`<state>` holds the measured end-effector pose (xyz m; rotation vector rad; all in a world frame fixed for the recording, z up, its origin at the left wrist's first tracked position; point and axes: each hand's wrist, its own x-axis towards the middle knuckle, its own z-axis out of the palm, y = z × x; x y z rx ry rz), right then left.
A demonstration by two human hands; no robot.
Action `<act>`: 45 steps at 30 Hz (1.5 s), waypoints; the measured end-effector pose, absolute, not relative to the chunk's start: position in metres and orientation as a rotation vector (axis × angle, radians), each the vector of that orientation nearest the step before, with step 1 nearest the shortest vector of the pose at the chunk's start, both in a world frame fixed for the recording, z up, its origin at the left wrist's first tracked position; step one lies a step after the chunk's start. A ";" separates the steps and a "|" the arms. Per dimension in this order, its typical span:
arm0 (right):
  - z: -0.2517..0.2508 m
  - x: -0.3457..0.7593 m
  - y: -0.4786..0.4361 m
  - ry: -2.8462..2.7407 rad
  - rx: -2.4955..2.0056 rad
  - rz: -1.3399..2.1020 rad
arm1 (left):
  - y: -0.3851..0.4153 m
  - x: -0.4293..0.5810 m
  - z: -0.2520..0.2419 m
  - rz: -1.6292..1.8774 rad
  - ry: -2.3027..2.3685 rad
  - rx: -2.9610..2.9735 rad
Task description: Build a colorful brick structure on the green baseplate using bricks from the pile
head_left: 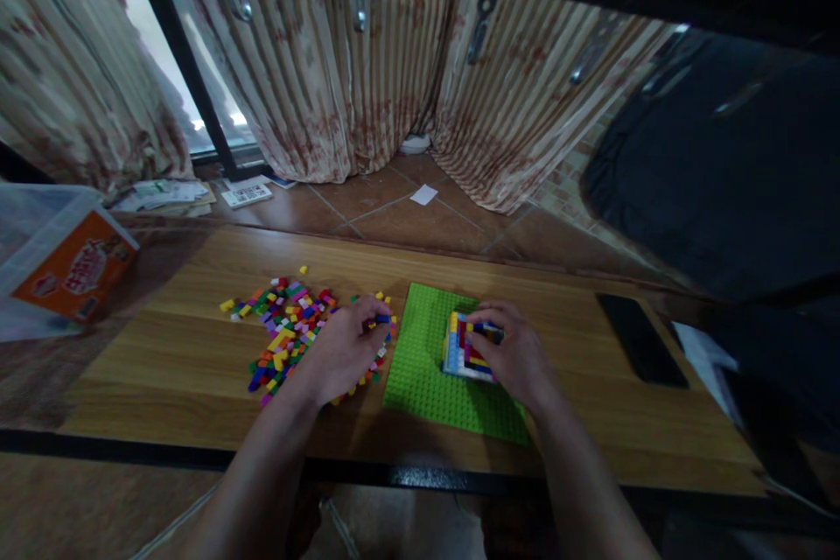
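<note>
A green studded baseplate (420, 367) lies on the wooden table, and on its right half stands a square build of coloured bricks (452, 360) with yellow, light blue, red and white parts. My right hand (515, 350) is closed at the build's right side, thumb and fingers over its top; whether a loose brick is between them is hidden. Over the right edge of a spread pile of small mixed bricks (282, 341), my left hand (351, 346) is pinched around a small blue brick (381, 318).
A black phone (641, 339) lies on the table at the right, near white paper (705, 363). At the far left stands a clear plastic box (39, 210) with an orange label. Striped curtains (315, 61) hang behind the table, and papers (164, 194) lie beyond its back edge.
</note>
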<state>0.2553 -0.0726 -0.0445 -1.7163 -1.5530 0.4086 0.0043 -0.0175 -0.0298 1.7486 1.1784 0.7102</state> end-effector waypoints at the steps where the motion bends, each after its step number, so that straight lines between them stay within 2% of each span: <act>1: -0.045 0.255 -0.072 -1.530 -1.714 0.433 | -0.017 0.004 -0.031 0.713 1.174 1.750; 7: -0.045 0.251 -0.071 -1.359 -1.740 0.579 | -0.016 0.002 -0.033 0.703 1.173 1.787; 21: -0.046 0.246 -0.070 -1.272 -1.787 0.549 | -0.017 0.000 -0.032 0.686 1.191 1.810; 34: -0.051 0.243 -0.068 -1.078 -1.761 0.732 | -0.021 0.014 -0.016 0.721 1.092 1.628; 45: -0.026 0.251 -0.084 -1.556 -1.468 0.560 | -0.029 0.049 -0.019 0.712 1.018 1.463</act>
